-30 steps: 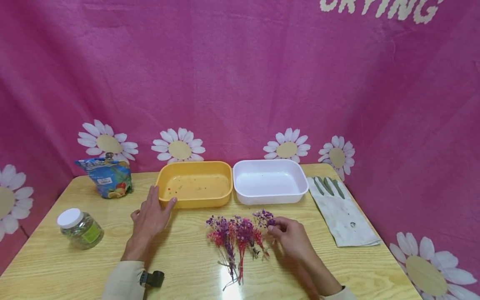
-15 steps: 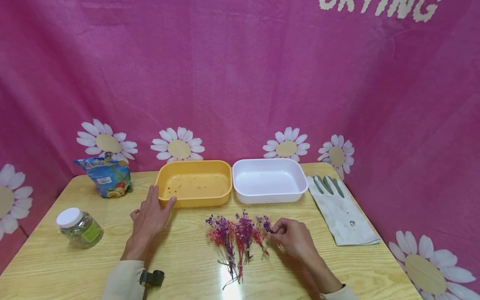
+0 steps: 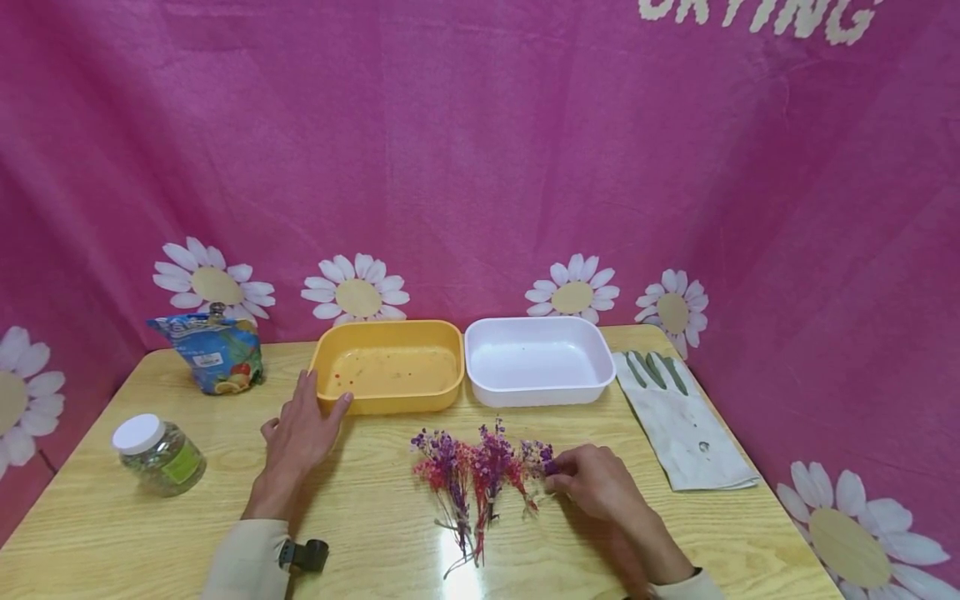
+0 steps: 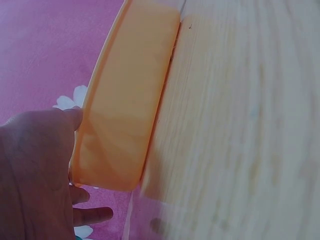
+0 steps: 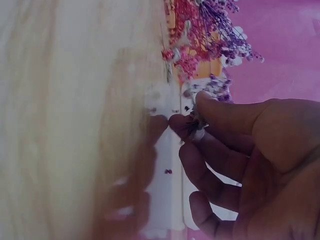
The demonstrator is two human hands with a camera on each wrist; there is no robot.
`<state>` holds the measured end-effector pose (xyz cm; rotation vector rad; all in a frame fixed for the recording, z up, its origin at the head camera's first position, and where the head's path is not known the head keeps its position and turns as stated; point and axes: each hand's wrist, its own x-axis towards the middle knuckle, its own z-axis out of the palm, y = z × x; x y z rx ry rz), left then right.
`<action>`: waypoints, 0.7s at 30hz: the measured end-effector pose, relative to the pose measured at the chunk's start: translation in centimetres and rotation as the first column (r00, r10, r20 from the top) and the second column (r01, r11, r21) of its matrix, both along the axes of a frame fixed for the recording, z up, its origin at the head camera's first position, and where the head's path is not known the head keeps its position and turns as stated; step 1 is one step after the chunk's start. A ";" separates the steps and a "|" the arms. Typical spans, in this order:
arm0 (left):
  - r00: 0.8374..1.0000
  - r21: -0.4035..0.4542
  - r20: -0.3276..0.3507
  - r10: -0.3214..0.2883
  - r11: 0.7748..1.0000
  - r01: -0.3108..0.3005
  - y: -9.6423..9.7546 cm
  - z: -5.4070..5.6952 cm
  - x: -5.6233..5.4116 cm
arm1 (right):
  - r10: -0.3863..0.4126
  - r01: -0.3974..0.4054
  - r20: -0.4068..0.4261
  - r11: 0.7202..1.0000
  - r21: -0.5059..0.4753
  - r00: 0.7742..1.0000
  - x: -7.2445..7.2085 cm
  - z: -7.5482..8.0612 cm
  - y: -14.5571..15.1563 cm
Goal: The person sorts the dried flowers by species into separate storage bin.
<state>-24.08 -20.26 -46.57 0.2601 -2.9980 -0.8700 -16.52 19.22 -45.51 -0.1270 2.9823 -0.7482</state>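
Observation:
My left hand (image 3: 302,433) rests on the near left corner of a yellow plastic tub (image 3: 405,405), thumb on its front and fingers along its left side. In the left wrist view the thumb touches the rim of the tub (image 4: 125,100), and other fingers stick out fairly straight. Low over the table, my right hand (image 3: 596,483) pinches a small purple dried-flower sprig (image 3: 537,455) between thumb and fingertips; its stem end (image 5: 192,126) shows in the right wrist view. Left of it lie several purple and red dried-flower bunches (image 3: 448,467), stems pointing toward me.
A white tub (image 3: 540,397) stands right of the yellow one, which has small specks inside. A folded cloth with green leaf-like shapes (image 3: 693,442) lies at right. Toward the left are a white-lidded jar (image 3: 161,457) and a blue bag (image 3: 221,358). A pink curtain (image 3: 465,167) hangs behind.
My right hand has moved slightly down and right with the purple sprig, which now sits lower. A purple bunch beside it has spread a little upward. The left hand has stayed on the tub.

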 end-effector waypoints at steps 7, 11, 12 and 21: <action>1.000 0.001 0.004 -0.005 1.000 0.005 0.0 0.0 0.0 | 0.024 -0.025 0.054 1.000 0.008 0.998 0.2 0.3 0.4; 1.000 0.005 0.001 -0.012 1.000 0.012 -0.1 0.0 0.1 | 0.038 -0.039 0.074 0.999 0.012 0.997 0.2 0.3 0.6; 1.000 0.005 -0.001 -0.013 1.000 0.013 -0.1 0.0 0.1 | 0.035 -0.036 0.074 0.999 0.013 0.997 0.1 0.3 0.6; 1.000 0.004 -0.010 -0.010 1.000 0.011 -0.1 0.0 0.2 | 0.008 -0.009 0.049 1.000 0.016 0.999 0.0 0.2 1.0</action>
